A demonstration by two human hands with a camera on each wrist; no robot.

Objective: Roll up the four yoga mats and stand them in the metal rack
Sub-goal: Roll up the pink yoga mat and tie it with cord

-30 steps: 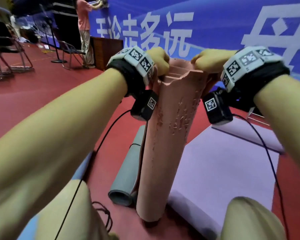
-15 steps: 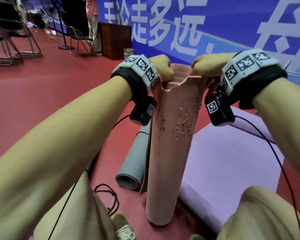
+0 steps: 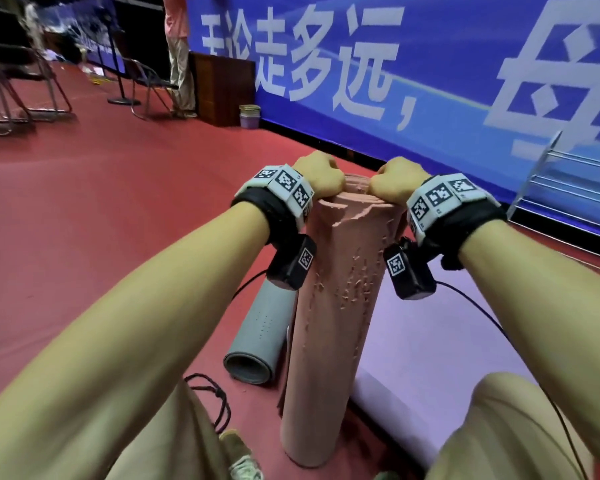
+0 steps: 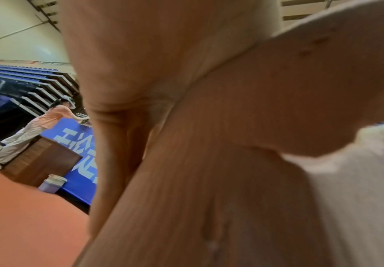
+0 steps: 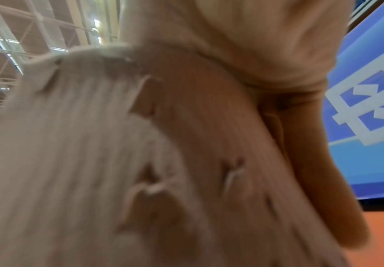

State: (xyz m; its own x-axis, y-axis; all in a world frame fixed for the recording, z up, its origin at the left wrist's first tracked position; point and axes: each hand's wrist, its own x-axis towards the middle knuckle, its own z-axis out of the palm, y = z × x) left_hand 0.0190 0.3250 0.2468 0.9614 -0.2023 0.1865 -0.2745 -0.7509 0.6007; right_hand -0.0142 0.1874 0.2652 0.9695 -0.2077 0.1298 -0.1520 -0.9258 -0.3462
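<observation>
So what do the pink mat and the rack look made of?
Pink mat: soft matte foam, probably; its surface is pitted and torn, its top edge ragged. Rack: shiny silver metal wire, by the thin bright bars.

Both hands (image 3: 321, 178) have drawn closer atop the pink mat (image 3: 329, 306).

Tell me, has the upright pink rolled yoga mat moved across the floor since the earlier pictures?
No. The pink rolled yoga mat still stands with its foot between the grey rolled mat and the flat lilac mat; only the camera shifted.
</observation>
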